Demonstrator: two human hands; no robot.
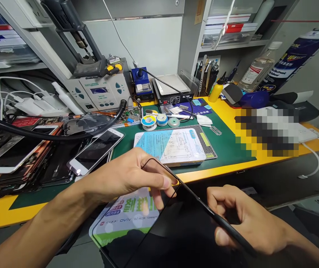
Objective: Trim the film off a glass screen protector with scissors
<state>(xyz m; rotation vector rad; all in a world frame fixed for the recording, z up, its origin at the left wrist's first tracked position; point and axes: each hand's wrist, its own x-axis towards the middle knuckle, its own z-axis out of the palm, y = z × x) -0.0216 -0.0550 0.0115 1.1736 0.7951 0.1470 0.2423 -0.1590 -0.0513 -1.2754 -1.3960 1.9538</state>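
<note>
A dark, glossy screen panel (182, 227) with a thin black rim is held up close, tilted, its lower part cut off by the frame. Mirrored printed lettering and a green band show on its left side. My left hand (142, 175) is closed at the panel's upper corner, thumb and fingers pinching near the rim. Around the thick black right edge, my right hand (232, 216) is closed, with its thumb and curled fingers on either side. Whether that edge is part of the panel or a separate piece, I cannot tell.
A blue-and-white box (170, 145) lies on the green mat (232, 147) ahead. Phones (98, 150) are piled at left, below a soldering station (100, 91) and a black hose. Solder spools (149, 121) sit mid-bench. Bottles (260, 69) stand at right near a blurred patch.
</note>
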